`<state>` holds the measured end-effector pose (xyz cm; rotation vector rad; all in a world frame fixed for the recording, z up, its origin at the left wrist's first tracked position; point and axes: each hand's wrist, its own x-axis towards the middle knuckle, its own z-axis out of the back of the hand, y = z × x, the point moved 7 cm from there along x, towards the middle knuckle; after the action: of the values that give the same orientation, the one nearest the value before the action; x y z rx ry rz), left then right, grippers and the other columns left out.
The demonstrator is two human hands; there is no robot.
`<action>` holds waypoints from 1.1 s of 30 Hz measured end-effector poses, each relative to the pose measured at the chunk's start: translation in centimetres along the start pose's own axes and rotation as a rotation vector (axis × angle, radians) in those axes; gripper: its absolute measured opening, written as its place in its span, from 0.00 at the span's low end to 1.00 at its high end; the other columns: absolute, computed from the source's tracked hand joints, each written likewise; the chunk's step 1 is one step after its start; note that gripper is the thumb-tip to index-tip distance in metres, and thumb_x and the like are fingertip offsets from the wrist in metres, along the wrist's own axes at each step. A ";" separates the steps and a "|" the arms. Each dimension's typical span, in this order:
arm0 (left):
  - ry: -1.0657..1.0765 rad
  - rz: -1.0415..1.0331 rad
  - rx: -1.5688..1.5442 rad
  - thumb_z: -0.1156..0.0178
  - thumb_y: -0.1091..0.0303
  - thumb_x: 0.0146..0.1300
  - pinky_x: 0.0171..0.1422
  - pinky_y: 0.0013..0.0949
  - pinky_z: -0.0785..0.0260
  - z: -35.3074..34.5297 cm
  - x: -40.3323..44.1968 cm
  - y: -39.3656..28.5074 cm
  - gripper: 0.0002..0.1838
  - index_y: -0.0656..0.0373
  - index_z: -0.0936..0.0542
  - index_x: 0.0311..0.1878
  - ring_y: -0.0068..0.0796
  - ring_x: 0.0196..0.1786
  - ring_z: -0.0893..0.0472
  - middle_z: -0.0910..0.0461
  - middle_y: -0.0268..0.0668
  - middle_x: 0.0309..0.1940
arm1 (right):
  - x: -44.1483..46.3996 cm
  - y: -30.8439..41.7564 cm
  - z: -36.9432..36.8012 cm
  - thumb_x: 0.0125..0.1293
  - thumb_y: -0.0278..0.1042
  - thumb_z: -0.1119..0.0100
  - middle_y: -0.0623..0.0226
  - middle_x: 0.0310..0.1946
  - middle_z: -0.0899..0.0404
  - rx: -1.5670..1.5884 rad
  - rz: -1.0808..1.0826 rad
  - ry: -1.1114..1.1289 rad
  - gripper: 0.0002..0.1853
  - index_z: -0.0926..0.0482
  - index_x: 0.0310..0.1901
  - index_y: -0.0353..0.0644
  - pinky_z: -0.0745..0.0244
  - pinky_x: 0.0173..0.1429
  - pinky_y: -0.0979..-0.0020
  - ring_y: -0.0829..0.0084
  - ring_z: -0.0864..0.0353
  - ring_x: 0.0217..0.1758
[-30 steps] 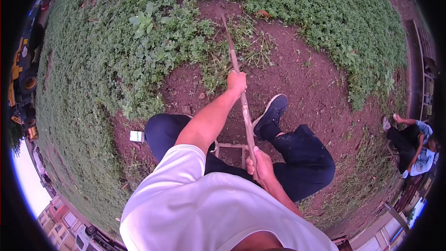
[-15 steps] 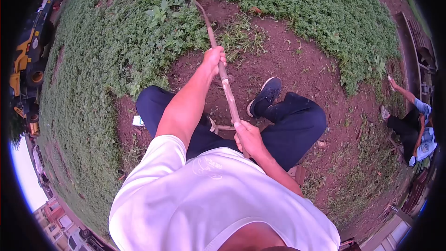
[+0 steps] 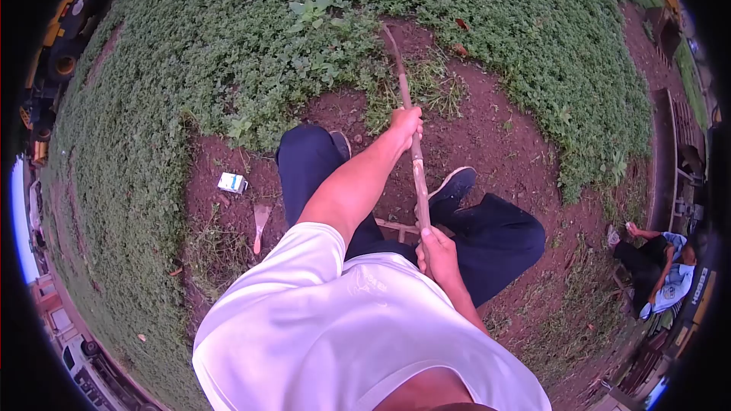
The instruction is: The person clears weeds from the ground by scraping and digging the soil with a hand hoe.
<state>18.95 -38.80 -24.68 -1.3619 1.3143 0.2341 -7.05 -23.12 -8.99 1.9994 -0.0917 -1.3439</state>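
Both my hands grip one long wooden-handled tool (image 3: 420, 175) with a narrow, slightly curved end. My left hand (image 3: 407, 120) is wrapped round its upper part, arm stretched forward. Nearer my body, my right hand (image 3: 439, 253) is closed round the lower handle between my knees. The tool's far end (image 3: 391, 39) lies at the border of leafy green plants (image 3: 327, 68) and bare brown soil (image 3: 502, 144). Just right of that end is a patch of loose, pulled-up greenery (image 3: 442, 87).
Left of my knee lie a white carton (image 3: 232, 183) and a flat-bladed scraper (image 3: 261, 222). A small wooden frame (image 3: 400, 228) shows between my legs. Another person (image 3: 662, 266) sits low at the right, beside a metal machine part (image 3: 664, 160). Vehicles (image 3: 61, 61) stand at the far left.
My view has turned left, so the scraper now shows. The tool's end sits slightly nearer the loose greenery, both hands still gripping. The other person's outstretched arm has drawn in.
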 end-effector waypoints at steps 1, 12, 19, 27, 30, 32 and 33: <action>-0.033 -0.026 0.020 0.42 0.69 0.66 0.19 0.37 0.36 -0.4 0.7 -0.7 0.06 0.58 0.29 0.41 0.25 0.17 0.30 0.29 0.31 0.21 | 0.9 0.4 -0.4 0.81 0.45 0.49 0.72 0.20 0.27 -0.008 -0.007 0.004 0.19 0.23 0.59 0.37 0.35 0.20 0.76 0.81 0.31 0.15; -0.268 -0.199 0.264 0.42 0.68 0.66 0.18 0.36 0.36 2.1 16.5 -12.2 0.07 0.61 0.28 0.39 0.26 0.17 0.29 0.28 0.33 0.21 | 18.5 7.0 -1.7 0.82 0.55 0.56 0.74 0.21 0.28 -0.118 -0.050 -0.050 0.27 0.22 0.55 0.35 0.35 0.21 0.77 0.82 0.31 0.17; -0.278 -0.203 0.248 0.42 0.68 0.66 0.18 0.35 0.35 5.0 24.3 -17.3 0.08 0.61 0.28 0.39 0.25 0.16 0.30 0.28 0.33 0.20 | 26.7 10.3 -6.6 0.81 0.60 0.56 0.74 0.20 0.31 -0.010 -0.114 0.094 0.29 0.23 0.53 0.37 0.34 0.22 0.74 0.79 0.33 0.17; -0.449 -0.101 0.710 0.41 0.65 0.65 0.40 0.47 0.20 7.4 22.2 -5.2 0.16 0.69 0.18 0.48 0.49 0.36 0.12 0.14 0.52 0.36 | 19.9 3.7 -4.5 0.80 0.65 0.59 0.76 0.19 0.37 0.129 -0.453 0.004 0.28 0.31 0.41 0.44 0.40 0.20 0.73 0.79 0.38 0.16; -0.456 -0.072 0.709 0.40 0.63 0.65 0.52 0.47 0.21 6.3 18.8 -3.9 0.17 0.68 0.17 0.48 0.54 0.46 0.12 0.13 0.56 0.42 | 18.0 1.9 -2.8 0.80 0.65 0.58 0.76 0.19 0.38 0.174 -0.465 -0.019 0.27 0.31 0.41 0.44 0.41 0.19 0.73 0.79 0.40 0.16; -0.445 -0.057 0.726 0.41 0.64 0.65 0.53 0.47 0.21 6.1 16.8 -2.2 0.17 0.67 0.17 0.48 0.54 0.47 0.13 0.13 0.56 0.43 | 16.3 1.2 -2.6 0.79 0.65 0.55 0.75 0.19 0.37 0.228 -0.459 0.019 0.27 0.31 0.41 0.44 0.41 0.20 0.73 0.79 0.39 0.16; -0.451 -0.060 0.745 0.41 0.64 0.65 0.54 0.47 0.21 6.2 16.1 -2.0 0.16 0.67 0.17 0.49 0.55 0.48 0.13 0.13 0.56 0.43 | 15.0 0.9 -2.1 0.79 0.65 0.55 0.75 0.19 0.37 0.225 -0.451 0.023 0.27 0.31 0.41 0.44 0.41 0.20 0.73 0.79 0.39 0.16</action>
<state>29.42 -43.21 -37.85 -0.6577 0.8440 -0.0039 1.82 -29.12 -19.73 2.3166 0.2439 -1.6462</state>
